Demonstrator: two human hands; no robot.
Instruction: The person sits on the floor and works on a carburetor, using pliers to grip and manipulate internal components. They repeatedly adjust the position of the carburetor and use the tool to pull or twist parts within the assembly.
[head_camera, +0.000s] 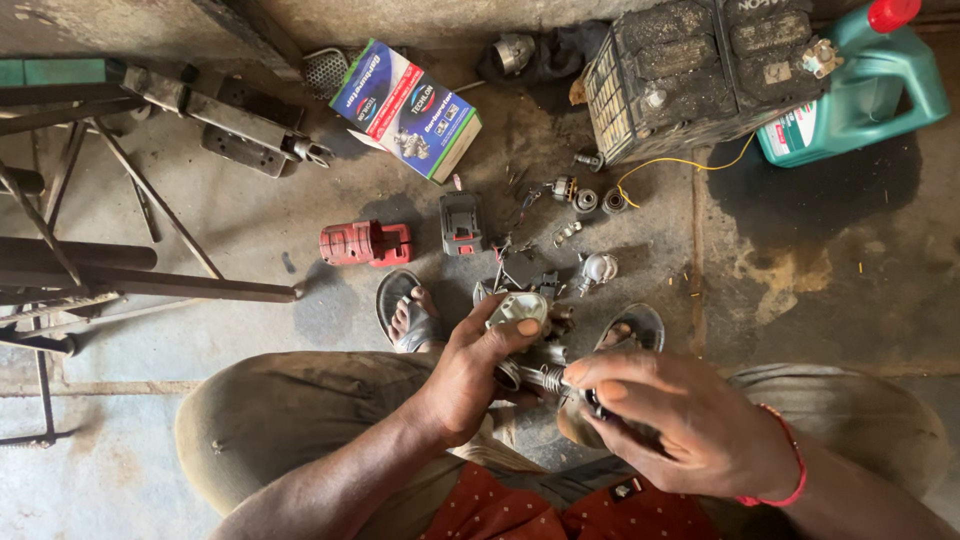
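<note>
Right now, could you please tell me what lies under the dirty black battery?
A yellow wire emerges from beneath the battery, beside the green jug. Where the wire ends underneath is covered.

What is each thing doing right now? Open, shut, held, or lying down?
left hand: shut on the metal part
right hand: shut on the metal part
metal part: held between both hands
green jug: red cap on, lying on the floor
battery: resting on the floor
cardboard box: lying tilted, closed
red block: lying on the floor
</note>
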